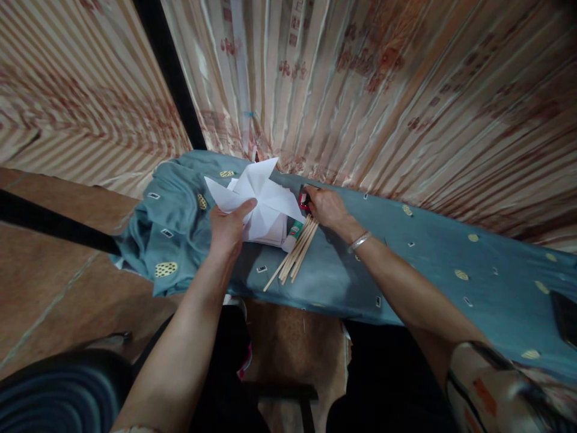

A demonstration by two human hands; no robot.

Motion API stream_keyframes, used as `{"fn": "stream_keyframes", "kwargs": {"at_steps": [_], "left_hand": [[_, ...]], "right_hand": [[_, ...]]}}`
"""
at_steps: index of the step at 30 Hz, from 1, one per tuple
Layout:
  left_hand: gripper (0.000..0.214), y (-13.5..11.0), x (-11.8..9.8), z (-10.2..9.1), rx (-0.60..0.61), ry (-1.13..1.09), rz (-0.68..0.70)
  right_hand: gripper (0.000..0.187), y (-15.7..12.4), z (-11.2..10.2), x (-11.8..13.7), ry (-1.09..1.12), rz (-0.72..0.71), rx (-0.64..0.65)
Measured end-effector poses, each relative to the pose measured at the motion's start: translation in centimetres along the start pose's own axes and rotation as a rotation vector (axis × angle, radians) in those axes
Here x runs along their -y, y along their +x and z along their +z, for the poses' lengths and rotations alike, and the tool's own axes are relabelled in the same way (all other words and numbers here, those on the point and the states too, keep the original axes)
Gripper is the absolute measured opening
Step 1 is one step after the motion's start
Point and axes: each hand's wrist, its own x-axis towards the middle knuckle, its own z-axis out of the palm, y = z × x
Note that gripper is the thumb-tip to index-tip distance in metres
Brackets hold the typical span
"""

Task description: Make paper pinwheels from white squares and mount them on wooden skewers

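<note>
A folded white paper pinwheel is pinched in my left hand, the thumb pressed near its centre. It is above a stack of white paper. My right hand is closed at a small red box, its fingertips on the dark upper part and partly hidden. Just below that hand lies a fanned bundle of thin wooden sticks. Between sticks and paper lies a glue stick with a green label and a white end.
A blue-grey patterned cloth covers the narrow table, bunched up at the left. Behind hangs a striped curtain, with a dark pole in front. A dark phone-like object sits at the right edge.
</note>
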Motion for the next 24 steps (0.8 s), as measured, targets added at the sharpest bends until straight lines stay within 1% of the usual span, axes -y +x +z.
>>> {"fn": "stream_keyframes", "kwargs": {"at_steps": [3, 8, 10, 12, 15, 17, 20, 22, 24], "left_hand": [[0.043, 0.1, 0.2, 0.0, -0.010, -0.033, 0.006], [0.039, 0.1, 0.2, 0.1, 0.004, -0.029, 0.006], [0.040, 0.0, 0.1, 0.2, 0.006, -0.023, 0.000], [0.041, -0.1, 0.0, 0.3, 0.007, -0.028, 0.000], [0.039, -0.1, 0.1, 0.3, 0.011, -0.029, 0.000], [0.039, -0.1, 0.1, 0.3, 0.011, -0.031, 0.001], [0.039, 0.0, 0.3, 0.3, 0.005, -0.049, 0.022], [0.039, 0.0, 0.4, 0.4, 0.012, -0.066, 0.035], [0.039, 0.0, 0.6, 0.5, 0.023, -0.074, 0.034]], "right_hand": [[0.037, 0.4, 0.3, -0.3, -0.011, 0.006, 0.002], [0.034, 0.9, 0.8, -0.5, 0.009, 0.024, -0.024], [0.033, 1.0, 1.0, -0.7, 0.039, 0.044, -0.053], [0.033, 1.1, 1.2, -0.9, 0.120, 0.067, -0.103], [0.031, 1.3, 1.7, -1.3, 0.335, 0.116, -0.191], [0.025, 1.5, 2.1, -1.7, 0.544, 0.191, -0.249], [0.016, 1.7, 3.0, -2.1, 1.035, 0.340, -0.300], [0.016, 1.7, 3.8, -2.4, 1.284, 0.397, -0.303], [0.017, 1.6, 4.5, -2.6, 1.369, 0.411, -0.305]]}}
